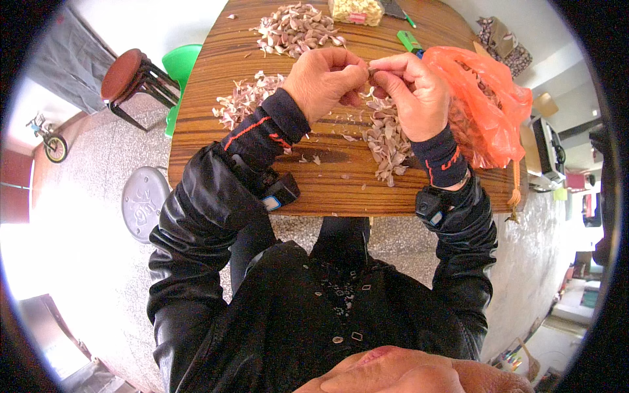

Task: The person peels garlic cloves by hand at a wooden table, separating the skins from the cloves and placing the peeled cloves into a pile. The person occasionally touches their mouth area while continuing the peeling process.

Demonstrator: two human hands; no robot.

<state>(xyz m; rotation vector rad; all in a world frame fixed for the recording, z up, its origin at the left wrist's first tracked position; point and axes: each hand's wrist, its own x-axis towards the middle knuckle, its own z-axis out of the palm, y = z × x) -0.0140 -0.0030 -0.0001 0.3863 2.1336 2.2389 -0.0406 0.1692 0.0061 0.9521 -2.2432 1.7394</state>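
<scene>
My left hand (327,78) and my right hand (415,96) meet above the wooden table, fingertips pinched around a small brownish garlic clove (372,71). Fingers partly hide it. Beyond my left hand lies a heap of unpeeled garlic cloves (297,29). Pinkish-white garlic skins (248,98) are piled left of that wrist. Under and beside my right hand spreads another pile of brownish-pink garlic pieces (388,135); whether they are cloves or skins is hard to tell. An orange-red plastic bag (484,115) with garlic inside stands right of my right hand.
At the table's (324,191) far side sits a clear container of pale peeled cloves (356,12). A green box (409,42) lies close to the bag. Left of the table are a green chair (183,64), stacked brown stools (125,73) and a grey stool (143,204).
</scene>
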